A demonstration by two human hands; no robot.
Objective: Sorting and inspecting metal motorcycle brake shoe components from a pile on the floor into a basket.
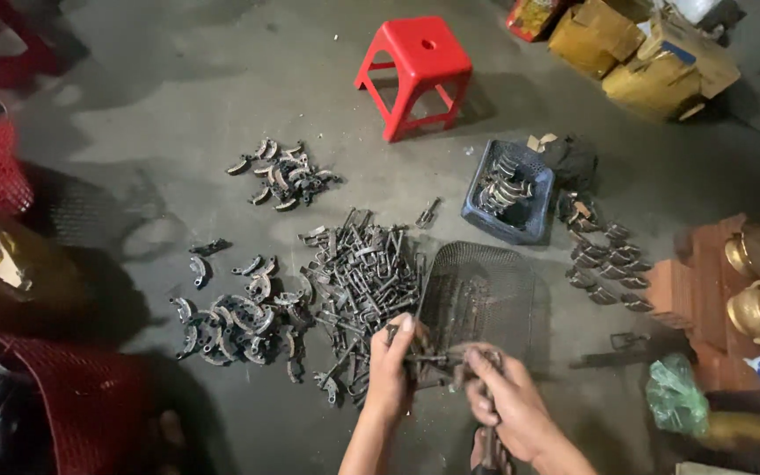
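This looks like a small repair workshop or parts yard, with the work done on a bare, stained concrete floor (178,79). Greasy metal parts lie sorted in heaps on it: curved brake shoes (237,318) in two piles, and a tangle of rods and springs (364,277). A blue plastic crate (507,193) holds more shoes, and a dark wire-mesh basket (478,286) sits nearby. A red plastic stool (417,72), worn cardboard boxes (644,48) and stacked bricks (692,281) stand around the edges.
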